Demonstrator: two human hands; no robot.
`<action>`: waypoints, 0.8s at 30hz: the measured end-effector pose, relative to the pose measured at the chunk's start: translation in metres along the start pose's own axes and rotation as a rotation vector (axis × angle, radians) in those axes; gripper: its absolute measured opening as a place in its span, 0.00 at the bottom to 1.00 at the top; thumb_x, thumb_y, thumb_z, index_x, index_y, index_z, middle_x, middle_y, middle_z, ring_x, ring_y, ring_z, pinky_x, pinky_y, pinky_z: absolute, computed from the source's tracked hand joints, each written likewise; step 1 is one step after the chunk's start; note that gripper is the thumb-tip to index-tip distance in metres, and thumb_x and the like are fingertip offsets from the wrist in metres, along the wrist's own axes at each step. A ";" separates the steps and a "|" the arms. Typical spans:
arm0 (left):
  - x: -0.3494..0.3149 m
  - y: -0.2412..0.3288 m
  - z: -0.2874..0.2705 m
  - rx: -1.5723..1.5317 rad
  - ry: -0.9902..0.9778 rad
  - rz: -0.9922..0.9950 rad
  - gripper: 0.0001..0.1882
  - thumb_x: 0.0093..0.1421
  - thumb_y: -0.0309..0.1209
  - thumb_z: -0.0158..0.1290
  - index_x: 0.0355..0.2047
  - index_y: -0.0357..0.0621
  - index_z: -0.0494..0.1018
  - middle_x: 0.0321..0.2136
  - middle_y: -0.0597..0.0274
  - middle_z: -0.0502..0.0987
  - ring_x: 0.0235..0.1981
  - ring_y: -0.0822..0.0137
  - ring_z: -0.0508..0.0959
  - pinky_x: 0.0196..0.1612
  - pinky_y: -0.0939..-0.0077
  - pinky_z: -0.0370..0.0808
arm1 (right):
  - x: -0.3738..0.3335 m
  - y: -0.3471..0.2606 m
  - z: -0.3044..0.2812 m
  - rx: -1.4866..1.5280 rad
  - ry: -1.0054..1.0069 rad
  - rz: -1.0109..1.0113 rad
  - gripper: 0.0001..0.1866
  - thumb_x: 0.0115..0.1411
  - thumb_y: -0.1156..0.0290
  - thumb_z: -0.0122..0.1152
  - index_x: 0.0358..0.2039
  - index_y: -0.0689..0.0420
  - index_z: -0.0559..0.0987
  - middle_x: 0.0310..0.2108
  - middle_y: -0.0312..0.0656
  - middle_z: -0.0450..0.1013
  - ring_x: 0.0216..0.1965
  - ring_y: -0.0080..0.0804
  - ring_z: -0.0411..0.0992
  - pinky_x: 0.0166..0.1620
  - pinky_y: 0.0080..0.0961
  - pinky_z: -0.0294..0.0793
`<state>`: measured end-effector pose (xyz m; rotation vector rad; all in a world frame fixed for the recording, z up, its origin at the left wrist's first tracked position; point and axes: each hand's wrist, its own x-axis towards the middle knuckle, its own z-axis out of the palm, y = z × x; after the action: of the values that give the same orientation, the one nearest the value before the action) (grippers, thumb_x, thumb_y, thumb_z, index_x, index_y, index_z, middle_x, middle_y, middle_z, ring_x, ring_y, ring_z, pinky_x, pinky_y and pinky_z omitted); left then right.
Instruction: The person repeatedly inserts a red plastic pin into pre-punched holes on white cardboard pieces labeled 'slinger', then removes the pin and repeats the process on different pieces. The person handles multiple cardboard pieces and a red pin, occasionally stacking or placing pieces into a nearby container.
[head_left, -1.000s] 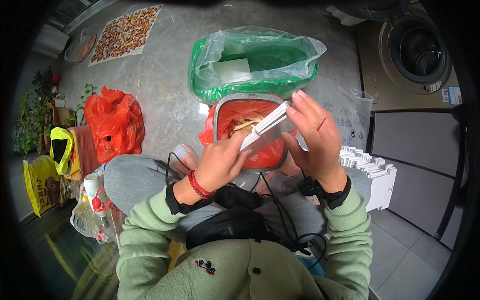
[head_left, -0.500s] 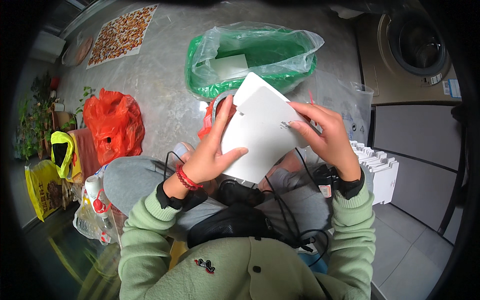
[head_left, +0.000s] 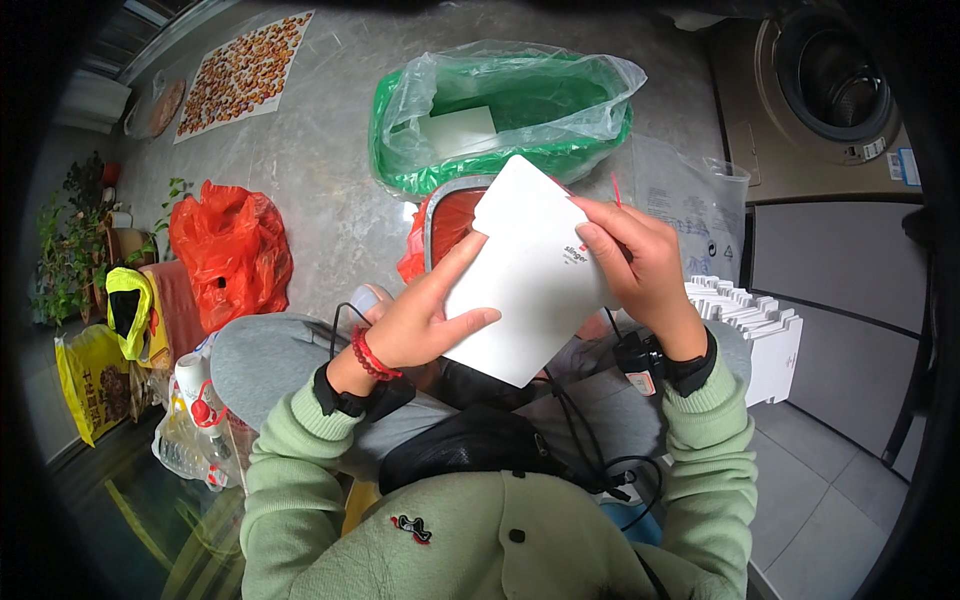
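Between my hands is a flat white cardboard piece [head_left: 525, 290], like a flattened box or sleeve, with a small dark print and a red mark near its right edge. My left hand [head_left: 415, 320] grips its left side, thumb on top and fingers along the edge. My right hand [head_left: 635, 260] pinches its upper right edge between thumb and fingers. Just beyond it, partly covered, stands a grey-rimmed bin [head_left: 431, 228] lined with a red bag. Farther off is a green tub [head_left: 405, 182] with a clear plastic liner, and a white card [head_left: 460, 132] lies inside it.
A red plastic bag [head_left: 230, 255] sits on the floor at left, near a yellow bag [head_left: 90, 385] and potted plants [head_left: 75, 240]. At right are a slotted white rack-like piece [head_left: 765, 345], a clear plastic bag [head_left: 690, 210] and a front-loading washing machine [head_left: 745, 130]. Black cables [head_left: 580, 430] cross my lap.
The upper layer of the white cardboard, standing off from the lower one before, now lies flush with it. The piece has turned slightly and come a little nearer, showing more of the red-lined bin.
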<state>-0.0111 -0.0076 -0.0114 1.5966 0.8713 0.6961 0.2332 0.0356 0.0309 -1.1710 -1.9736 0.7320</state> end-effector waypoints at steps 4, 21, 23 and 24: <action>0.000 0.001 0.000 -0.101 0.015 -0.032 0.37 0.55 0.26 0.57 0.61 0.34 0.51 0.57 0.51 0.60 0.60 0.63 0.60 0.60 0.69 0.58 | 0.001 -0.001 -0.002 0.013 -0.016 0.022 0.11 0.58 0.74 0.56 0.40 0.62 0.78 0.29 0.48 0.76 0.26 0.37 0.75 0.30 0.26 0.73; 0.006 0.005 -0.012 -0.545 0.147 -0.287 0.33 0.52 0.28 0.60 0.56 0.36 0.58 0.50 0.58 0.67 0.52 0.69 0.67 0.55 0.72 0.64 | 0.002 -0.007 -0.061 0.550 -0.322 0.428 0.37 0.41 0.86 0.66 0.56 0.64 0.68 0.49 0.45 0.71 0.49 0.29 0.71 0.50 0.25 0.73; 0.006 0.008 -0.014 -0.607 0.124 -0.319 0.34 0.52 0.27 0.60 0.56 0.36 0.58 0.50 0.58 0.67 0.52 0.68 0.67 0.55 0.72 0.65 | 0.000 -0.008 -0.064 0.557 -0.331 0.394 0.39 0.39 0.88 0.67 0.56 0.65 0.68 0.49 0.46 0.72 0.47 0.29 0.72 0.49 0.25 0.74; 0.005 0.010 -0.015 -0.641 0.113 -0.331 0.34 0.51 0.27 0.61 0.56 0.36 0.58 0.50 0.58 0.68 0.52 0.68 0.67 0.55 0.72 0.65 | 0.000 -0.008 -0.064 0.576 -0.339 0.367 0.39 0.38 0.88 0.67 0.56 0.65 0.68 0.48 0.46 0.72 0.46 0.29 0.72 0.48 0.25 0.75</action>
<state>-0.0185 0.0040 0.0008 0.8280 0.8552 0.7357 0.2808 0.0391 0.0744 -1.0996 -1.6290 1.6536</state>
